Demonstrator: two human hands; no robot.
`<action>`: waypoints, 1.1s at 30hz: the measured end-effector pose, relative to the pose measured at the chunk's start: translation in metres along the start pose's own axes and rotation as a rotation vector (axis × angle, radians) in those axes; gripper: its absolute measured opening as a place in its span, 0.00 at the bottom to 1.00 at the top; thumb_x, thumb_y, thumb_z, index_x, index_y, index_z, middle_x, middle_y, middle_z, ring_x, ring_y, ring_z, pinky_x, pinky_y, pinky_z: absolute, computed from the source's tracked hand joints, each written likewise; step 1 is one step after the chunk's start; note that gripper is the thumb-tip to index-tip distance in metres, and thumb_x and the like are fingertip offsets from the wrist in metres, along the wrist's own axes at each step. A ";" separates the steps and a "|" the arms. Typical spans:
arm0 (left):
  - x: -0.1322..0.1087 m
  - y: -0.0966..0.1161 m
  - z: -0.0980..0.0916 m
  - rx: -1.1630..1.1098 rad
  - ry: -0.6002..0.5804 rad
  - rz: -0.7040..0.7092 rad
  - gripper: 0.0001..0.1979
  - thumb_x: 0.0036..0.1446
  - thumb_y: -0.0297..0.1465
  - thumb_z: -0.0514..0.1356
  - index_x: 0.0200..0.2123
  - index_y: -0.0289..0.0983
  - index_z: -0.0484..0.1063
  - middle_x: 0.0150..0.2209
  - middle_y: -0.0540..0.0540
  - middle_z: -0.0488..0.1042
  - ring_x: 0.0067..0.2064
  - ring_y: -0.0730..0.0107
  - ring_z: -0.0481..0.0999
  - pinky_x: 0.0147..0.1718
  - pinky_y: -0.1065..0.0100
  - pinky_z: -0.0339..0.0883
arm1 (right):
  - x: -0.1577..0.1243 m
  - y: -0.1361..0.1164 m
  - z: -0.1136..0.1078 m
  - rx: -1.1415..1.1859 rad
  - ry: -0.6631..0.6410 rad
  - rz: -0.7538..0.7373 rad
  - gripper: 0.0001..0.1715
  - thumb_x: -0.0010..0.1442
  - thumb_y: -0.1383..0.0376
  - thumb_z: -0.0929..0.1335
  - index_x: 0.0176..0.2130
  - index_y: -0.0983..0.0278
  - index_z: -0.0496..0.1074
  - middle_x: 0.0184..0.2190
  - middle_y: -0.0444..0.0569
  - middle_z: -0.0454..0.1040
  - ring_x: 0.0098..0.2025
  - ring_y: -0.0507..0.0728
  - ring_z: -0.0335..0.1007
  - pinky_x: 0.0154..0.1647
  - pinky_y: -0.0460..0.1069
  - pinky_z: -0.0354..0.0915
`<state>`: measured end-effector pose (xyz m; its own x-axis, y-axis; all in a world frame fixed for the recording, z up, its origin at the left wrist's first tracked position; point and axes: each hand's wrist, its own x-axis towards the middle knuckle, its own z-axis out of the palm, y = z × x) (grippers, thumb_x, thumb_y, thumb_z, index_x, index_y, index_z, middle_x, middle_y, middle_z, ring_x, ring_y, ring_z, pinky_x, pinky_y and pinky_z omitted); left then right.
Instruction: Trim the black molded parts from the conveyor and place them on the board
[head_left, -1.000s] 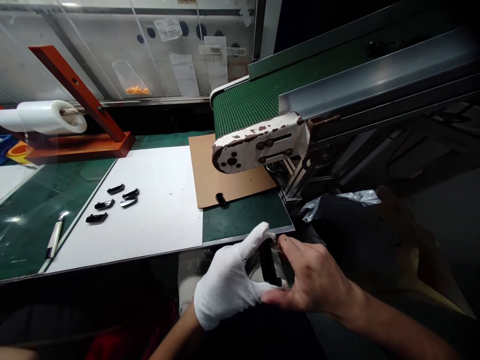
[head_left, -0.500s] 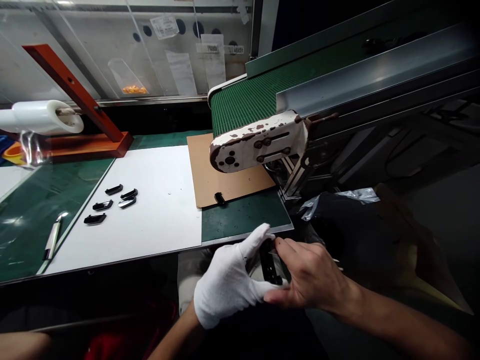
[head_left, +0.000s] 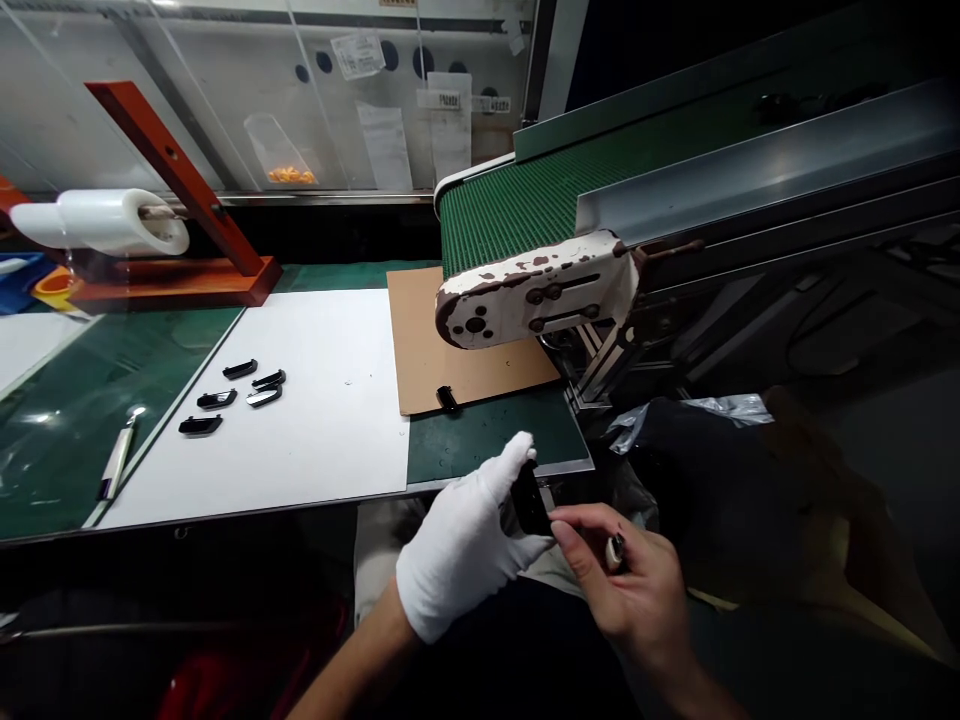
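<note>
My left hand (head_left: 465, 545), in a white glove, grips a small black plastic part (head_left: 530, 500) between thumb and fingers, in front of the table edge. Bare, my right hand (head_left: 637, 575) has its thumb and forefinger pinched at the part's lower right end. A slim white-handled tool (head_left: 615, 552) is tucked in the curled fingers of that hand; most of it is hidden. Several similar black parts (head_left: 201, 426) lie on the white sheet (head_left: 322, 440) to the left. Another black part (head_left: 447, 399) sits at the front edge of the brown cardboard (head_left: 420, 340).
A green conveyor belt (head_left: 540, 210) in a worn white frame overhangs the cardboard. On the left, a roll of clear film (head_left: 112, 222) hangs on a red-brown wooden stand (head_left: 180, 285). A white knife-like tool (head_left: 118, 460) lies on the green mat. Dark plastic bagging (head_left: 690, 450) is at the right.
My right hand has shifted down and turned, bringing the white-handled tool's end into view. Its fingers have moved from both ends of the black part to the lower end only.
</note>
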<state>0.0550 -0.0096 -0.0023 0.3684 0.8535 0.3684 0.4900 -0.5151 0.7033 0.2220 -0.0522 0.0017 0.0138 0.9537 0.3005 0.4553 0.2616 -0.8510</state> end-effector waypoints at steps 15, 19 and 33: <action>-0.020 -0.023 0.008 -0.486 0.041 -0.411 0.48 0.42 0.35 0.72 0.63 0.41 0.52 0.56 0.42 0.70 0.57 0.60 0.70 0.59 0.60 0.63 | -0.007 0.026 0.023 0.663 0.134 0.463 0.12 0.56 0.56 0.71 0.34 0.63 0.74 0.13 0.34 0.54 0.14 0.44 0.46 0.12 0.40 0.45; -0.019 -0.024 0.008 -0.497 0.043 -0.409 0.50 0.40 0.36 0.73 0.63 0.41 0.51 0.57 0.42 0.69 0.58 0.59 0.69 0.59 0.59 0.62 | -0.004 0.024 0.025 0.677 0.151 0.483 0.13 0.55 0.56 0.71 0.33 0.63 0.74 0.12 0.34 0.53 0.13 0.44 0.46 0.11 0.39 0.45; -0.011 -0.014 0.028 -0.432 0.157 -0.339 0.49 0.44 0.37 0.71 0.64 0.43 0.46 0.55 0.43 0.70 0.56 0.62 0.71 0.57 0.61 0.64 | -0.006 0.024 0.043 0.850 0.192 0.632 0.15 0.50 0.55 0.74 0.30 0.64 0.72 0.13 0.33 0.52 0.14 0.44 0.42 0.12 0.40 0.43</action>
<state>0.0665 -0.0138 -0.0331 0.1087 0.9839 0.1416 0.1803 -0.1596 0.9706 0.1941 -0.0449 -0.0392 0.2025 0.9324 -0.2994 -0.4502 -0.1829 -0.8740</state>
